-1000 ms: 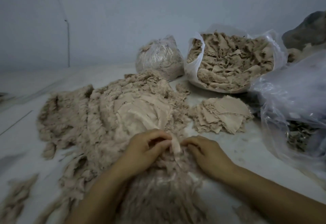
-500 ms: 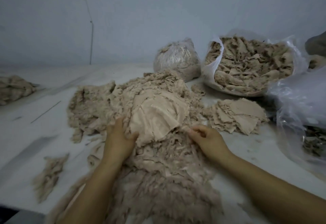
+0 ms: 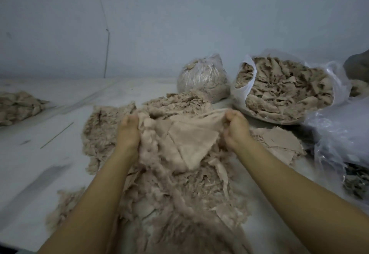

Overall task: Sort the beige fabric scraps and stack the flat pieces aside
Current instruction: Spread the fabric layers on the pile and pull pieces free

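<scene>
— Lifted and pulled apart since half a second ago: both hands up off the heap, left hand (image 3: pixel 128 131) and right hand (image 3: pixel 235 128) now gripping opposite ends of a bundle of flat pieces (image 3: pixel 189 141), stretched between them above the loose scrap pile (image 3: pixel 179 203).

— Meaning for the sort?

— Looks like a clump of flat layers separated from the fluff; probably headed next for the flat stack (image 3: pixel 279 141), lying just right of the right hand on the white table (image 3: pixel 40 169).

— Grip?

— Fingers curled round the cloth edges on both sides, fabric taut across the top, sagging below.

— Any brand, label, writing?

— None readable. Plain clear bags only: open bag of scraps (image 3: pixel 287 89), tied bag (image 3: pixel 203 77), another plastic bag (image 3: pixel 343 133) at far right. Separate small heap (image 3: pixel 18 105) at far left.
</scene>
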`<move>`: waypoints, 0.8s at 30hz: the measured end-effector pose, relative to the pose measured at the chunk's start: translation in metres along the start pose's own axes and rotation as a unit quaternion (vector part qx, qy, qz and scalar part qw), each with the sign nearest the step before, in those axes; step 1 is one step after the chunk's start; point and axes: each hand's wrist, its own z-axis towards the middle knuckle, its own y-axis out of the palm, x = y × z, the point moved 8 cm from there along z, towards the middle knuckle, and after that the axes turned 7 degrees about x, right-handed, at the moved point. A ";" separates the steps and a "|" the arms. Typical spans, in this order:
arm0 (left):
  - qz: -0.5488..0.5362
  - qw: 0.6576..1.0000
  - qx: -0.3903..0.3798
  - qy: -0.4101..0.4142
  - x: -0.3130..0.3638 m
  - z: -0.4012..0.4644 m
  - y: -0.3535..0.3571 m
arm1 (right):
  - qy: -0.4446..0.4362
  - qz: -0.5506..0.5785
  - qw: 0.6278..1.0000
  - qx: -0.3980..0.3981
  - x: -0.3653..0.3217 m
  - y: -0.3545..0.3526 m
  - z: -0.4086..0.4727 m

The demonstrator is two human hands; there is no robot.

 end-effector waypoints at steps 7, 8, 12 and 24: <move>0.342 0.937 0.019 -0.071 -0.047 0.000 -0.054 | 0.049 0.065 0.997 0.009 -0.002 -0.069 -0.039; 0.430 0.901 -0.005 -0.050 -0.052 -0.006 -0.052 | 0.085 0.042 0.995 -0.009 0.017 -0.081 -0.052; 0.451 0.856 0.022 0.251 -0.003 -0.032 -0.001 | 0.174 -0.077 0.981 -0.036 0.074 -0.113 -0.084; 0.635 0.616 -0.412 0.219 -0.087 -0.069 0.077 | -0.021 -0.356 0.934 -0.024 0.037 -0.108 -0.040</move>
